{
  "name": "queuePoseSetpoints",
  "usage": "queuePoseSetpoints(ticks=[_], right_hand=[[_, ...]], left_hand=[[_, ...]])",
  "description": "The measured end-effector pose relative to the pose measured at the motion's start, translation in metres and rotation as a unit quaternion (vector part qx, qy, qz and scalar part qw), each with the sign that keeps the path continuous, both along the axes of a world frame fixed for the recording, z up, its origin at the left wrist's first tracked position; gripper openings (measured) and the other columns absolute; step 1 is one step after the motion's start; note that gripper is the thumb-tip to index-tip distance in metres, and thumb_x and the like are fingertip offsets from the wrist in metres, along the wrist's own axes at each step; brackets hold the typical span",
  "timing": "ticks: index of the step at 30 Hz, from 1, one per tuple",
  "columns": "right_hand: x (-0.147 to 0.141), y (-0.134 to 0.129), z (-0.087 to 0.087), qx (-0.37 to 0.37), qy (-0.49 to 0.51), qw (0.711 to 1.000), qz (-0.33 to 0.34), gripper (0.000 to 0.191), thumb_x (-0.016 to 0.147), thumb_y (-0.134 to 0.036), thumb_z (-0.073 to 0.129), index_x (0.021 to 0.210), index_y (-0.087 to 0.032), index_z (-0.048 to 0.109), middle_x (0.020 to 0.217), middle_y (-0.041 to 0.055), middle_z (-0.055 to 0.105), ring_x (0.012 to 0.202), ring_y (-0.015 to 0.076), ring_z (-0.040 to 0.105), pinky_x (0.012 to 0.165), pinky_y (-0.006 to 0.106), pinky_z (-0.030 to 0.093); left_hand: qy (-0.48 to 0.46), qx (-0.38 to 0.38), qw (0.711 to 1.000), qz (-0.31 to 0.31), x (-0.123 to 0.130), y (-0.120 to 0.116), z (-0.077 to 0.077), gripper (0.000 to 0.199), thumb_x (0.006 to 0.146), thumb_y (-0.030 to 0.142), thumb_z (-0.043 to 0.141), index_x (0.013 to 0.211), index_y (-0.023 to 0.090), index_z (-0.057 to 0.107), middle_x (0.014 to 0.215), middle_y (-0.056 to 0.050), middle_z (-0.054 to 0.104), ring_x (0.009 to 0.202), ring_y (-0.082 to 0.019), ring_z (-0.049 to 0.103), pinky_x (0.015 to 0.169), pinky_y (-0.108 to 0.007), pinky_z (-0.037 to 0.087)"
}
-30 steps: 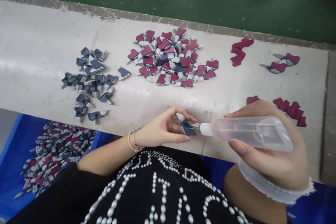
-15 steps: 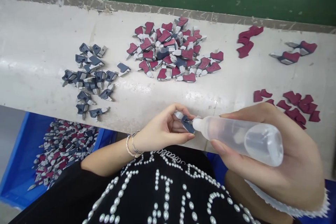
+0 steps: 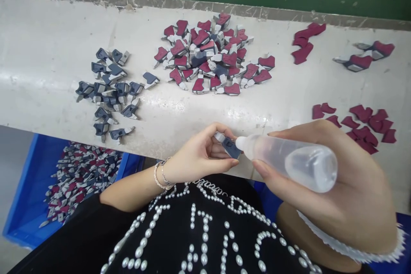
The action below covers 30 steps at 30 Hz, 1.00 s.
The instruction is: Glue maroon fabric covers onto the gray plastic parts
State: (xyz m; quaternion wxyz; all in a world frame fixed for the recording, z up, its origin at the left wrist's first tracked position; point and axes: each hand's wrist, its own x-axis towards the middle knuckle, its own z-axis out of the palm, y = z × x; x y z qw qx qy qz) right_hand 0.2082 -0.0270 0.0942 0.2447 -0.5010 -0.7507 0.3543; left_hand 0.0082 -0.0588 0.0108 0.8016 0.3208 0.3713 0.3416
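Note:
My left hand (image 3: 201,152) is closed on a small dark-blue and grey plastic part (image 3: 231,147), held near the table's front edge with its recessed side up. In my right hand (image 3: 346,188) lies a translucent squeeze bottle (image 3: 289,158), tilted almost level, with some clear liquid inside. The bottle's white nozzle (image 3: 242,143) is at the right end of the part; whether it touches cannot be made out. Just beyond my right hand are several loose maroon pieces (image 3: 362,132).
Blue-grey parts (image 3: 111,81) are spread on the white table (image 3: 41,60) at left. A heap of maroon-topped parts (image 3: 205,55) occupies the middle back. More maroon pieces (image 3: 303,45) and two maroon-topped parts (image 3: 358,62) lie at right. A blue bin (image 3: 24,197) full of parts stands lower left.
The bottle has shifted slightly left and up, its nozzle now at the part's right end. In my left hand the part has turned a little, showing more of its recessed face.

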Motion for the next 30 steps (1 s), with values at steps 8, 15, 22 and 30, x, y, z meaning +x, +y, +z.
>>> queuePoseSetpoints(ticks=[8,15,22,30], right_hand=[[-0.001,-0.001,-0.008,0.006,0.006,1.0,0.019,0.023,0.092,-0.05,0.066,0.095,-0.031,0.053,0.072,-0.0028,0.064,0.052,0.0169,0.06,0.041,0.029,0.045],[0.003,-0.001,-0.009,0.016,0.011,0.998,0.057,0.025,0.093,-0.053,0.063,0.096,-0.03,0.054,0.074,-0.0023,0.064,0.052,0.0158,0.061,0.041,0.028,0.045],[0.005,0.002,-0.002,0.005,-0.01,0.997,0.079,0.02,0.093,-0.045,0.064,0.094,-0.028,0.052,0.072,-0.0044,0.066,0.051,0.0132,0.062,0.043,0.025,0.047],[0.009,0.003,0.002,-0.011,0.014,0.994,0.105,0.018,0.091,-0.04,0.068,0.093,-0.027,0.055,0.071,-0.005,0.069,0.046,0.0091,0.06,0.038,0.022,0.043]], left_hand=[[0.015,0.007,1.0,-0.008,-0.001,-0.001,-0.001,0.035,0.086,0.028,0.075,0.11,0.023,0.05,0.084,0.002,0.055,0.066,-0.007,0.057,0.06,-0.018,0.047],[0.058,0.035,0.998,-0.009,-0.002,-0.001,0.0,0.035,0.085,0.028,0.076,0.11,0.022,0.052,0.096,-0.002,0.064,0.07,-0.008,0.064,0.06,-0.017,0.052],[0.067,0.045,0.997,-0.005,-0.004,-0.001,0.001,0.037,0.083,0.025,0.078,0.11,0.022,0.053,0.09,-0.002,0.07,0.081,-0.014,0.074,0.069,-0.021,0.061],[0.095,0.058,0.994,0.005,-0.004,0.001,0.001,0.039,0.077,0.021,0.083,0.106,0.021,0.056,0.116,-0.006,0.07,0.083,-0.014,0.077,0.074,-0.022,0.065]])
